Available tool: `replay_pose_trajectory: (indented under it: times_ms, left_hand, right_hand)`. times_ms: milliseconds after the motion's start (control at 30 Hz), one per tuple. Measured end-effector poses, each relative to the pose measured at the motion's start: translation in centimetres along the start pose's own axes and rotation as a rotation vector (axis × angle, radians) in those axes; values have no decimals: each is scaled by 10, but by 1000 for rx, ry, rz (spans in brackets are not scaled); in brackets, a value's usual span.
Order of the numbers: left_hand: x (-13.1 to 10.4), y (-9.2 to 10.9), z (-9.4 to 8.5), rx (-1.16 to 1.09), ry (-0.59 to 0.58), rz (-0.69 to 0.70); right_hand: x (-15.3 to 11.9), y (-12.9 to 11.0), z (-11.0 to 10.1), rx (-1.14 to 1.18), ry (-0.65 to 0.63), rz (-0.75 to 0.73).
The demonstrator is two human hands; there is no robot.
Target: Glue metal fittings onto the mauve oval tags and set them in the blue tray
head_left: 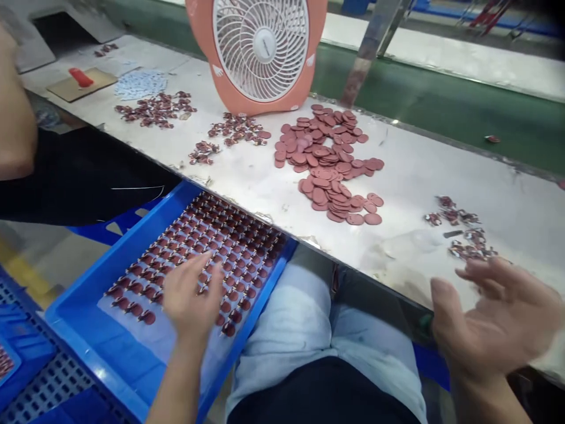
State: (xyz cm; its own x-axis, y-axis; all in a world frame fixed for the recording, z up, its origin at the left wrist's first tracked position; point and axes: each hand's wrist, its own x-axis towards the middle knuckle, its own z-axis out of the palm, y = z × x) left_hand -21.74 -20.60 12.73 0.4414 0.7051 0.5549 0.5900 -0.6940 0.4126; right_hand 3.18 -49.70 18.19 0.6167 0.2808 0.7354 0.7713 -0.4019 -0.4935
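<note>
My left hand [193,292] is over the blue tray [83,335], its fingers bent down at the rows of small dark-red pieces [229,235]; whether it holds one is hidden. At the right, my right hand [498,312] hovers at the table edge, palm turned inward, thumb apart from the fingers, with nothing seen in it. Just beyond it lie small multicoloured pieces [474,242] on the white table [251,188]. Reddish-brown oval discs [326,156] are heaped mid-table. A clear bag-like item [412,244], blurred, lies left of the small pieces.
An orange fan [265,53] stands behind the discs. More small pieces [156,110], pale blue bits [140,84] and a red object [80,77] on a brown board are at the left. Another person's arm [15,118] enters at far left. A green conveyor belt [424,100] runs behind the table.
</note>
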Motion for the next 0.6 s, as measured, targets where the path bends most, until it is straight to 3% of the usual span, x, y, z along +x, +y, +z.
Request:
replay_pose_trajectory:
  times_ms: [67,133,233,300,467,600]
  left_hand:
    - [22,59,24,-218,-28,304]
    - [42,107,46,-293,-138,455]
    - [57,144,68,-249,-282,573]
    - [58,148,74,-230,-328,604]
    - [48,134,74,-319,-381,653]
    - [37,133,71,-448,-505,610]
  right_hand:
    - [5,8,3,-43,-78,75]
    - [7,10,8,-117,-219,135]
    - [10,7,15,-187,-343,179]
    - [12,5,18,-174,-368,191]
    - [15,7,22,-96,-389,236]
    - [13,6,22,70,-365,275]
